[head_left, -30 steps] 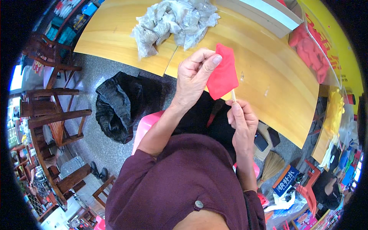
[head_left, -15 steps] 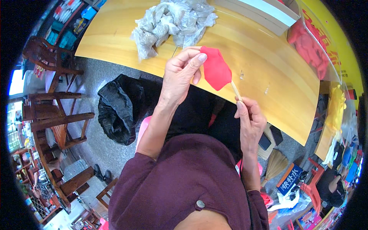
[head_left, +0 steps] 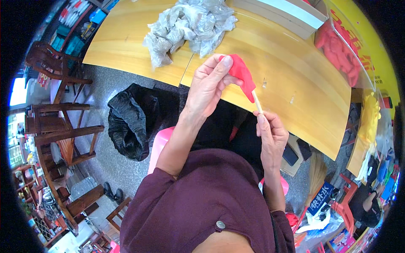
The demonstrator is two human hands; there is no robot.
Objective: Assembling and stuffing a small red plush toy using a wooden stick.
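1. The left hand (head_left: 206,87), at the centre of the frame, has a pinching grip: thumb and fingers press on the upper end of a small red cloth piece (head_left: 242,72).
2. The right hand (head_left: 272,134), lower and to the right of centre, has its grip pinched on the bottom end of a pale, thin stick (head_left: 257,101).
3. The stick's long axis leans: its held end points down and slightly right, its other end up and slightly left, meeting the red cloth's edge.
4. The cloth hangs between the hands, just right of centre. It is longer than wide, slanting from upper left down to a narrow tip at lower right, beside the stick.
5. Behind the cloth, a yellow wooden worktop (head_left: 301,114) fills the upper middle and right.
6. On it, at upper centre, lies a heap of crumpled, see-through plastic bags (head_left: 192,28); at upper right stands a pale box (head_left: 287,19).
7. At left of centre, a black bag (head_left: 126,122) slumps on the grey floor (head_left: 99,137).
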